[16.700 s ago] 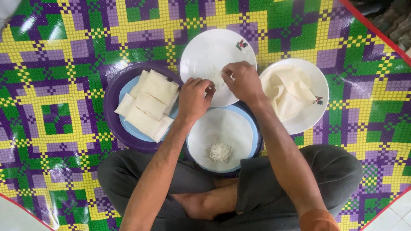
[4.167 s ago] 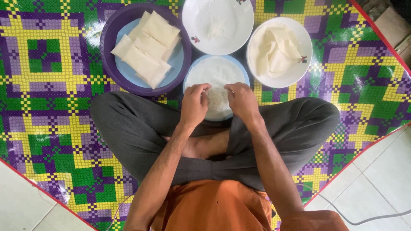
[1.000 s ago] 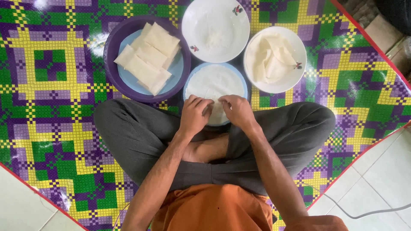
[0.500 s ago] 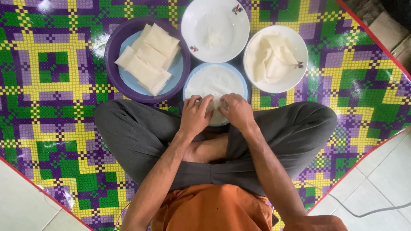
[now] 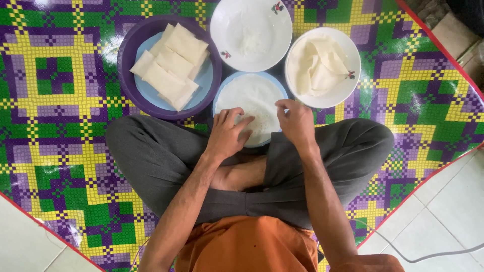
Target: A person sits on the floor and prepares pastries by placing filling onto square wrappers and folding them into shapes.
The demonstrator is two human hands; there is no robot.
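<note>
Fingers [image 5: 237, 121] of the left hand [image 5: 228, 135] lie spread and flat on the near half of the thin white wrapper [image 5: 252, 98], which covers the light blue plate [image 5: 220, 95] just ahead of the crossed legs, while the right hand [image 5: 296, 122] hovers at the wrapper's 4 o'clock edge with its fingers loosely curled and holding nothing I can make out. Being round, the wrapper has no long axis and points no way; it lies toward 12 o'clock from both hands, the left nearer its middle. Folded parcels fill the purple bowl [image 5: 132, 85] at 10 o'clock, a white plate [image 5: 222, 45] sits at 12, and loose wrappers fill the white bowl [image 5: 353, 75] at 2 o'clock.
</note>
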